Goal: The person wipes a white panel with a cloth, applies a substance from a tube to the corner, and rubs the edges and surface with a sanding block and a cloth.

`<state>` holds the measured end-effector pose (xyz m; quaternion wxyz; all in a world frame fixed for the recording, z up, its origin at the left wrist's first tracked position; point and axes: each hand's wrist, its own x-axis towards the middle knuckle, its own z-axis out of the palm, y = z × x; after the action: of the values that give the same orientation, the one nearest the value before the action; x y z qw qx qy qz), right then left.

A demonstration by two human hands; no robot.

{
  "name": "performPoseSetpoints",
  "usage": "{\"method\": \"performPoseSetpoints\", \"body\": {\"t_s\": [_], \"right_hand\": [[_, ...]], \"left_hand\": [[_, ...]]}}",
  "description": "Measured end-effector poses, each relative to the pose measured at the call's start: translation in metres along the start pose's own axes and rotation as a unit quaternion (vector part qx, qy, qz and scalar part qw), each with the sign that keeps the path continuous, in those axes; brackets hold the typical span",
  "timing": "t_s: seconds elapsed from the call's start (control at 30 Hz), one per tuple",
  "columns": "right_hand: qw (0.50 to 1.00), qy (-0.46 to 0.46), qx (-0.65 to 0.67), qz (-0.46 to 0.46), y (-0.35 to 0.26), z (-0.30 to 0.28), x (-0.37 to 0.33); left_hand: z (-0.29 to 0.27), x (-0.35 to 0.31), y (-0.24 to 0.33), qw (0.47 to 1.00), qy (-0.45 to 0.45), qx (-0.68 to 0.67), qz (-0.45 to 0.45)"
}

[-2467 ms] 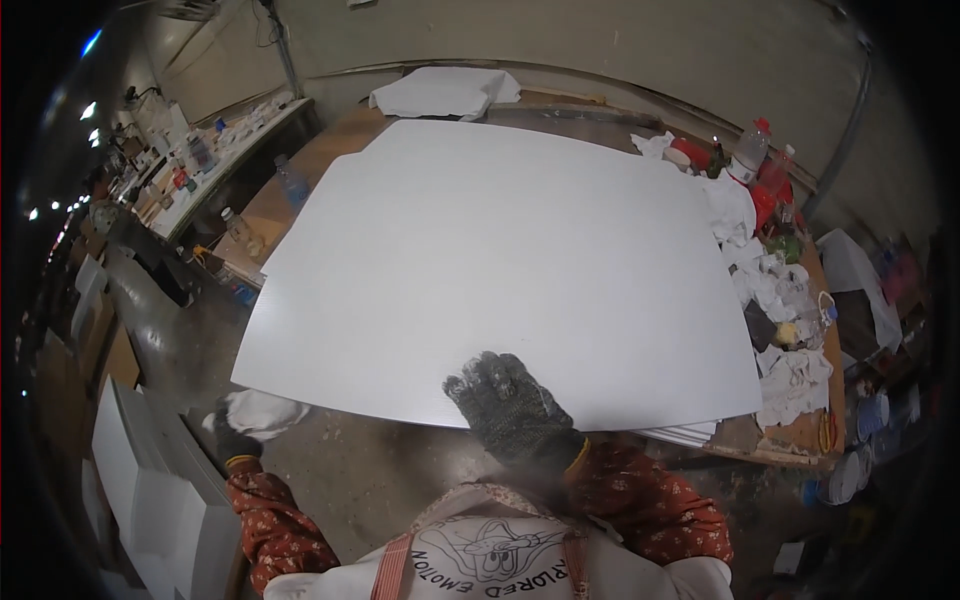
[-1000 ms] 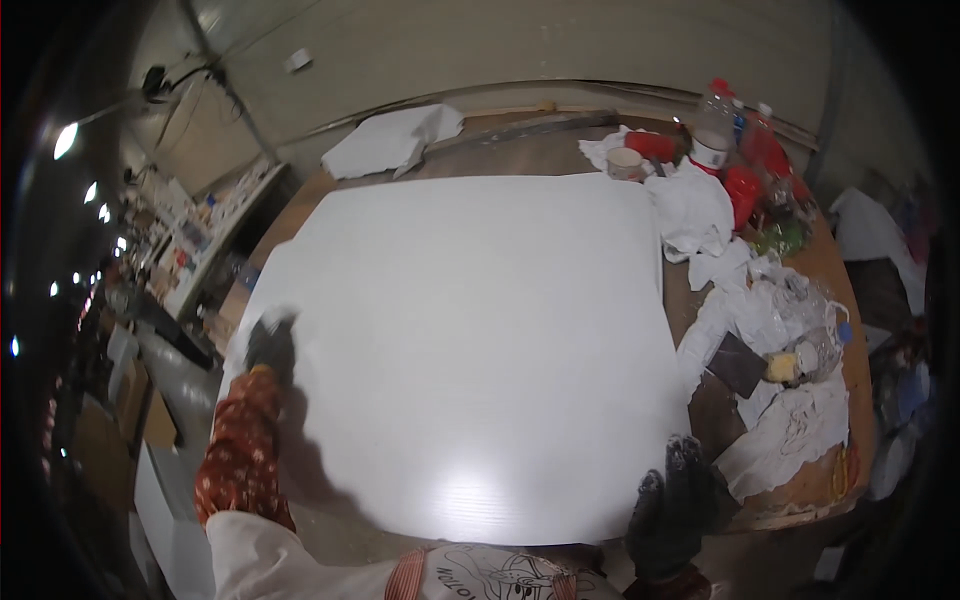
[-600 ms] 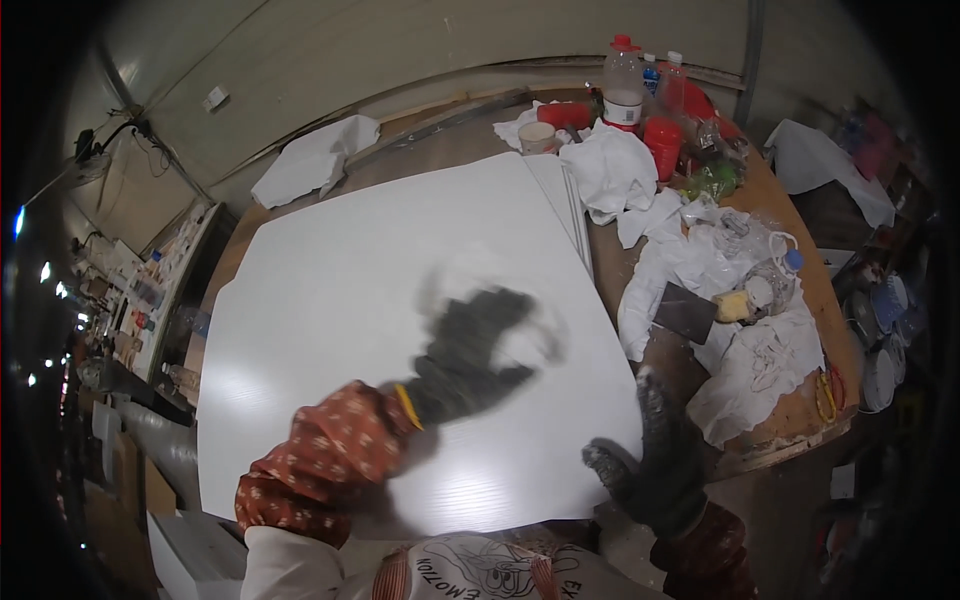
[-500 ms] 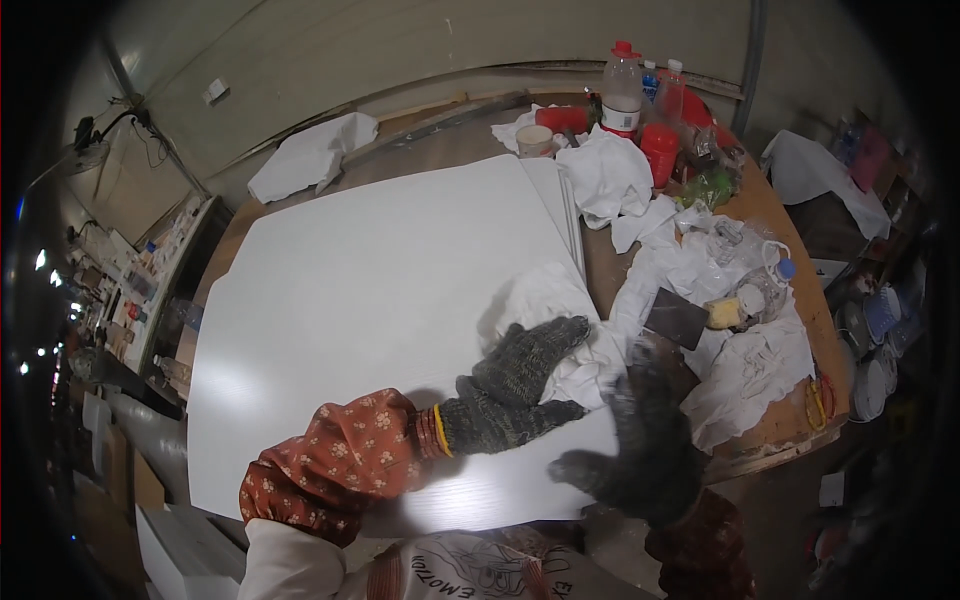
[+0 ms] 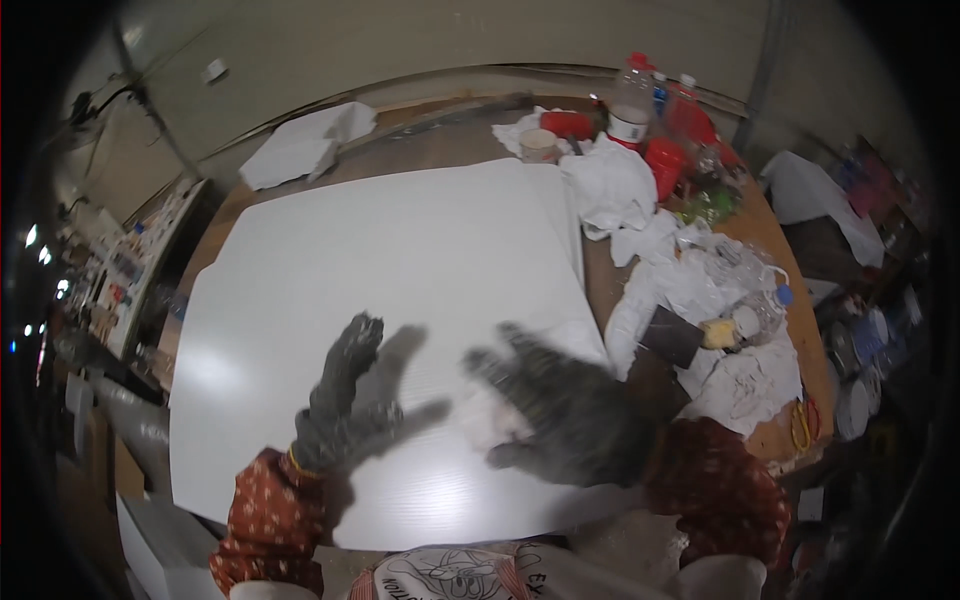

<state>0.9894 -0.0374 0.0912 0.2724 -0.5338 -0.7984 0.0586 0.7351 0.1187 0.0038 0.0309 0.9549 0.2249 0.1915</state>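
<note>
A large white panel (image 5: pixel 390 250) lies flat before me on the table. Over its front left part is my left hand (image 5: pixel 345 400), in a dark grey knit glove. Its fingers and thumb are apart, with nothing between them, and it casts a shadow on the panel. On the right, my gloved right hand (image 5: pixel 570 415) reaches across the panel, fingers spread and blurred by motion. A crumpled white cloth (image 5: pixel 490 415) shows beneath and beside these fingers, partly hidden by the hand. How firmly the hand presses on it I cannot tell.
More white sheets (image 5: pixel 567 205) sit under the panel's right edge. Beyond it are crumpled white cloths (image 5: pixel 610 185), a dark square pad (image 5: pixel 670 335), a clear bottle with a blue cap (image 5: pixel 765 310) and scissors (image 5: pixel 803 425). Bottles (image 5: pixel 632 105) and a paper cup (image 5: pixel 538 146) stand at the back right.
My left hand has moved left, off the white cloth. The right hand has swung left over the panel and the cloth. The cloth appears further left and nearer to me.
</note>
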Motion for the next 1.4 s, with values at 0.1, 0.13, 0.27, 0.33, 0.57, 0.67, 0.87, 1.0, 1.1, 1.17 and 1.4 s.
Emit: {"method": "performPoseSetpoints", "body": {"t_s": [0.1,0.13,0.27,0.33,0.57,0.67,0.87,1.0,1.1,1.17,1.4], "right_hand": [[0.990,0.098,-0.037,-0.089,0.020,0.046,0.018],[0.984,0.122,0.084,-0.095,0.030,0.042,0.031],[0.952,0.112,0.276,0.074,0.055,0.003,0.021],[0.944,0.221,0.215,0.118,0.098,0.012,-0.014],[0.770,0.269,-0.279,0.507,0.171,0.003,-0.190],[0.738,0.216,-0.278,0.575,0.174,0.001,-0.210],[0.730,0.294,-0.294,0.543,0.186,0.058,-0.287],[0.665,0.587,-0.087,0.453,0.141,0.035,-0.293],[0.678,0.666,0.058,0.306,0.101,0.005,-0.277],[0.645,0.652,0.043,0.397,0.060,-0.007,-0.229],[0.944,0.031,-0.327,0.028,0.020,0.074,0.011]], "left_hand": [[-0.045,0.037,0.056,0.921,-0.088,-0.377,-0.045],[-0.034,0.042,0.056,0.916,-0.093,-0.389,-0.042],[0.004,0.018,0.024,0.968,0.036,-0.247,0.010],[0.014,0.020,0.019,0.968,0.098,-0.228,0.040],[0.013,0.087,0.049,0.841,0.018,-0.510,-0.182],[0.015,0.142,0.066,0.854,0.015,-0.504,-0.129],[0.047,0.173,0.108,0.885,-0.107,-0.454,-0.010],[0.077,0.095,0.023,0.931,0.253,0.048,0.258],[0.057,0.024,-0.051,0.990,0.117,-0.073,0.007],[0.005,-0.003,-0.073,0.980,0.186,-0.051,-0.046],[-0.055,-0.041,-0.087,0.969,0.172,0.078,-0.157]]}}
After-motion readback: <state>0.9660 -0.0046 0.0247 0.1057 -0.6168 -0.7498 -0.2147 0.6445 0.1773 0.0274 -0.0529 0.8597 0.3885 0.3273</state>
